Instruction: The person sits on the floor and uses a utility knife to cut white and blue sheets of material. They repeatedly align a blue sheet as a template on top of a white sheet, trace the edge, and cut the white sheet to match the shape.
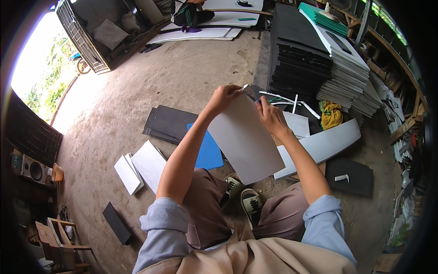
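I hold a light grey, finely ribbed sheet [246, 141] up in front of my knees. My left hand [225, 97] is closed on its top corner, where a small white bit sticks out. My right hand [272, 118] is closed round a slim tool [252, 97] at the sheet's upper right edge; its dark end points toward my left fingers. The grip hides most of it, so its kind is unclear. Narrow white strips [296, 101] lie just beyond my right hand. A blue sheet [207, 148] lies on the floor, partly behind the ribbed one.
Dark sheets [166, 124] and white panels [148, 164] lie at left. On the right are a long white panel [324, 145], a yellow cloth [331, 115] and a black sheet [349, 182]. Tall black [299, 59] and white stacks [349, 77] stand beyond. Another person's hand [196, 1] shows at the far edge.
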Available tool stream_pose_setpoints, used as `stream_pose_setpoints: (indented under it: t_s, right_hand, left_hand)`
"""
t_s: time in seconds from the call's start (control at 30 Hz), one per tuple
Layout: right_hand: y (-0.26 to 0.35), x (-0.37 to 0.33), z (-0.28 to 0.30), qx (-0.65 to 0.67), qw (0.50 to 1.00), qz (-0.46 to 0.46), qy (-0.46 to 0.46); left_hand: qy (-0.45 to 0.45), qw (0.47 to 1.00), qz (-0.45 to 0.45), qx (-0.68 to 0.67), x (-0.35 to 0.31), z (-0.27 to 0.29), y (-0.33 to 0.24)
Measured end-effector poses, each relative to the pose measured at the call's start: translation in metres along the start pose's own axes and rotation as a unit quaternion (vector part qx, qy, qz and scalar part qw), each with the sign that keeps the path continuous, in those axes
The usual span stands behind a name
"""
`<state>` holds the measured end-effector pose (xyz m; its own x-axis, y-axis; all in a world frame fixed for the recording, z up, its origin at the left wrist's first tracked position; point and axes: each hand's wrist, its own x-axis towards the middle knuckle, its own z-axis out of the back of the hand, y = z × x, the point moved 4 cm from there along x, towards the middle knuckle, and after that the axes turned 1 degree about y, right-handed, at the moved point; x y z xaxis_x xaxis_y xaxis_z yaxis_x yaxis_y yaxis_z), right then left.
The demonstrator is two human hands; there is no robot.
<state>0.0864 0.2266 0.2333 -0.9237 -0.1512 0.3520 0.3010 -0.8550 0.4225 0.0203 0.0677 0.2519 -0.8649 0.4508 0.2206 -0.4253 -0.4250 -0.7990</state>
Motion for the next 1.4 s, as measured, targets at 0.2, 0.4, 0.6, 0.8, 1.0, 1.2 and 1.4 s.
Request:
stream_pose_setpoints:
  t_s: [0.2, 0.4, 0.6, 0.8, 1.0, 1.2, 1.4]
  right_hand:
    - [0.0, 0.001, -0.007, -0.003, 0.999, 0.002, -0.042]
    - [0.002, 0.003, -0.013, -0.051, 0.995, -0.017, -0.082]
    - [-0.001, 0.004, -0.019, -0.058, 0.997, -0.037, -0.027]
    - [0.005, 0.007, -0.018, -0.054, 0.997, -0.048, 0.006]
    - [-0.015, 0.008, -0.009, 0.041, 0.994, -0.095, -0.038]
    - [-0.04, 0.0, -0.048, 0.13, 0.983, -0.122, 0.05]
    - [-0.035, -0.015, -0.062, 0.073, 0.989, -0.115, 0.059]
  left_hand:
    - [0.005, 0.997, 0.04, -0.065, -0.003, -0.004, -0.002]
    - [-0.082, 0.989, 0.112, -0.053, -0.001, -0.015, 0.007]
    - [-0.087, 0.984, 0.15, -0.029, -0.001, -0.023, 0.022]
    - [-0.087, 0.983, 0.164, -0.005, -0.002, -0.027, 0.032]
    - [-0.105, 0.986, 0.09, 0.098, -0.002, -0.026, 0.021]
    - [-0.097, 0.955, -0.037, 0.278, -0.004, -0.061, 0.033]
    - [-0.104, 0.958, -0.025, 0.268, 0.005, -0.08, 0.041]
